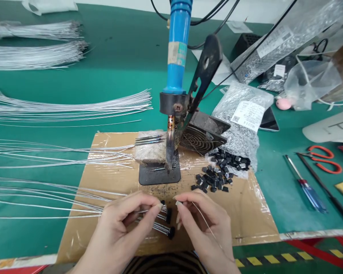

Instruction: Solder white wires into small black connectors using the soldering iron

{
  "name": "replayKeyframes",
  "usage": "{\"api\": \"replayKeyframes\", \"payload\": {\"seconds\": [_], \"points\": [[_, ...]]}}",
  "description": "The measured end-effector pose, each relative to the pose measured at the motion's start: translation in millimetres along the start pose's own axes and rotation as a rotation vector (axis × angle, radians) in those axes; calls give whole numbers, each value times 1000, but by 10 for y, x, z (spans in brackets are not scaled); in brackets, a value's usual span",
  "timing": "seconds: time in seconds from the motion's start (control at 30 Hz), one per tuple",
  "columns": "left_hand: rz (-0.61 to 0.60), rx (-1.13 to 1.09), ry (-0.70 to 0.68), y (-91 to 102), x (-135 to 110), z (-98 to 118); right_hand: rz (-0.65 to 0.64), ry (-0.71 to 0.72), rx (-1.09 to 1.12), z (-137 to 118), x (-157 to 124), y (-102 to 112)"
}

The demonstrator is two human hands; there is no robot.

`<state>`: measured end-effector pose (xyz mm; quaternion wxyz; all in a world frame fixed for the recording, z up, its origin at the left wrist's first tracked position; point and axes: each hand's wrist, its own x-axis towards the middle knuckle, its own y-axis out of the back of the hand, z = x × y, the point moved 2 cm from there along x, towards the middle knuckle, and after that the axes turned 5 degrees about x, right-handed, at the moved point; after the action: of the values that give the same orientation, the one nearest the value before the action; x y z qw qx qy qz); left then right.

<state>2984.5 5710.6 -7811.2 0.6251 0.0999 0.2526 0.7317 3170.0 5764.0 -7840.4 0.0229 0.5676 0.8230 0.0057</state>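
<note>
Seen from the hands, smooth, thin white wires [45, 217] fan toward nine o'clock over flat brown cardboard [254, 217], its bare stretch open at three; blocky black connectors [214, 178] heap at one. The left hand [128, 220], knuckles arched, pinches a wire; the right hand [205, 222], curled inward, holds a fine strand [207, 225] between narrowed fingers.

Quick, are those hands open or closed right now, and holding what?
Left hand: closed in a pinch, apparently on a white wire.
Right hand: closed in a pinch, holding a thin wire.
</note>
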Motion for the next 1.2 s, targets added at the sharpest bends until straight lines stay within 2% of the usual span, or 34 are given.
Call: {"api": "replayKeyframes", "payload": {"seconds": [0.17,0.4,0.77,0.87,1.03,1.2], "points": [[6,-25,-6,6,4,19,56,111,-9,-110,-59,-62],[38,-21,-33,19,41,66,56,185,-40,-145,-80,-103],[44,-6,-37,11,42,72,36,237,-49,-118,-83,-94],[43,-13,-33,11,37,58,23,311,-101,-120,-72,-75],[42,-34,-21,14,37,68,20,548,-324,-136,-60,-70],[47,-47,5,2,43,73,30,605,-417,-74,-105,-65]]}}
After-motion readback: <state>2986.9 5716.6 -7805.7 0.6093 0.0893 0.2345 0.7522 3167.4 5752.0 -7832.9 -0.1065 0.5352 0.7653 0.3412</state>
